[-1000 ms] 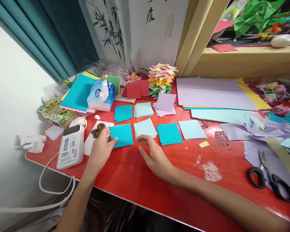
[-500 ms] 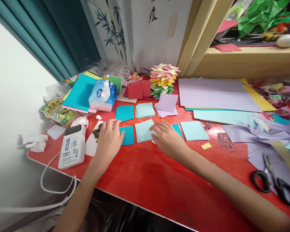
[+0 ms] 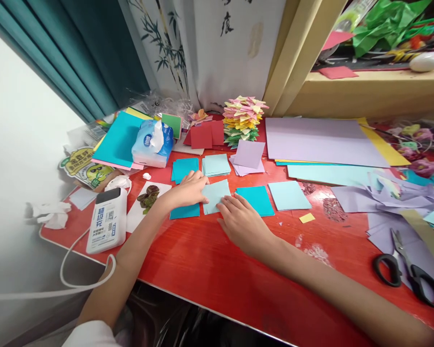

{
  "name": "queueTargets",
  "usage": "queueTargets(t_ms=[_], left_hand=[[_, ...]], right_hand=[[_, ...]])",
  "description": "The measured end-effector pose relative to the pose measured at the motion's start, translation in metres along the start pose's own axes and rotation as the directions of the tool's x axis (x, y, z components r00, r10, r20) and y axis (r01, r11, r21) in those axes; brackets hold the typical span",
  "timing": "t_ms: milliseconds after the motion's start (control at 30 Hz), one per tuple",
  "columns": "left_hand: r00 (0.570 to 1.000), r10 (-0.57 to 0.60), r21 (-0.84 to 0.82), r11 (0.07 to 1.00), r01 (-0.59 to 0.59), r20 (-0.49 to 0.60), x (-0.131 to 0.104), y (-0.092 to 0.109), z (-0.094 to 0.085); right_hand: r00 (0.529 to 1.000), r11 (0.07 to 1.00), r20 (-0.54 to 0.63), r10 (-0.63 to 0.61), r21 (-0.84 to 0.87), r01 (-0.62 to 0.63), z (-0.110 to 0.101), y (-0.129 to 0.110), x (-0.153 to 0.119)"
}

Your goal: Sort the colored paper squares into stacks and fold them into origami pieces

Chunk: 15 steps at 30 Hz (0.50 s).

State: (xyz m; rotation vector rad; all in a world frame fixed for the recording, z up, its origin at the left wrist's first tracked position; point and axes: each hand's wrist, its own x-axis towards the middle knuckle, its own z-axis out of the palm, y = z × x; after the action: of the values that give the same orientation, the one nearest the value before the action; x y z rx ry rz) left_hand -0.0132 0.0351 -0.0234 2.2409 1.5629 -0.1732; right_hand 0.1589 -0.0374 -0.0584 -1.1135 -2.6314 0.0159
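A stack of light blue square papers (image 3: 217, 194) lies on the red table between my two hands. My left hand (image 3: 190, 189) reaches over a teal paper stack (image 3: 185, 211), its fingers closed together and pressed to the light blue stack's left edge. On the stack's lower right side, my right hand (image 3: 244, 225) presses with its fingers held together. Together they hold the stack from both sides; the fingertip undersides are hidden. Right of it lie another teal stack (image 3: 256, 200) and a light blue stack (image 3: 289, 195).
Behind are teal (image 3: 186, 168), light blue (image 3: 216, 165) and lilac papers (image 3: 250, 153), plus a folded-paper tower (image 3: 243, 120). At left sit a tissue pack (image 3: 152, 144) and a white power bank (image 3: 107, 219) with a cable. Black-handled scissors (image 3: 405, 262) lie at right beside lilac scraps (image 3: 369, 198).
My left hand has moved right, from above the picture card to the stack's left edge. My right hand has shifted slightly left and down, uncovering more of the teal stack. The light blue stack looks neater.
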Motion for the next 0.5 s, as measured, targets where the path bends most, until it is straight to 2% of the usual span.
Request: queueTargets(t_ms=[33,100,167,233,300,367,500], left_hand=[[1.0,0.0,-0.036,0.999,0.0,-0.003,-0.001,0.001,0.0],[1.0,-0.004,-0.132,0.991,0.001,-0.024,-0.004,0.001,0.001],[0.997,-0.006,-0.223,0.975,-0.011,-0.074,-0.009,0.001,0.001],[0.989,0.026,-0.287,0.956,-0.068,-0.147,-0.014,0.003,0.001],[0.972,0.075,-0.314,0.938,-0.144,-0.223,-0.02,0.007,0.0],[0.954,0.112,-0.306,0.931,-0.199,-0.278,-0.026,0.013,0.0],[0.939,0.106,-0.3,0.931,-0.209,-0.327,-0.033,0.019,0.003]], right_hand=[[1.0,0.998,0.003,0.024,0.061,-0.024,-0.002,0.001,0.001],[0.989,0.963,0.003,0.148,0.226,-0.145,-0.006,0.005,0.005],[0.941,0.87,-0.044,0.335,0.397,-0.292,-0.01,0.011,0.009],[0.879,0.765,-0.105,0.465,0.548,-0.339,-0.013,0.018,0.013],[0.868,0.679,-0.109,0.485,0.673,-0.294,-0.013,0.025,0.016],[0.891,0.593,-0.035,0.453,0.758,-0.272,-0.012,0.029,0.018],[0.894,0.506,0.075,0.442,0.802,-0.318,-0.004,0.028,0.017]])
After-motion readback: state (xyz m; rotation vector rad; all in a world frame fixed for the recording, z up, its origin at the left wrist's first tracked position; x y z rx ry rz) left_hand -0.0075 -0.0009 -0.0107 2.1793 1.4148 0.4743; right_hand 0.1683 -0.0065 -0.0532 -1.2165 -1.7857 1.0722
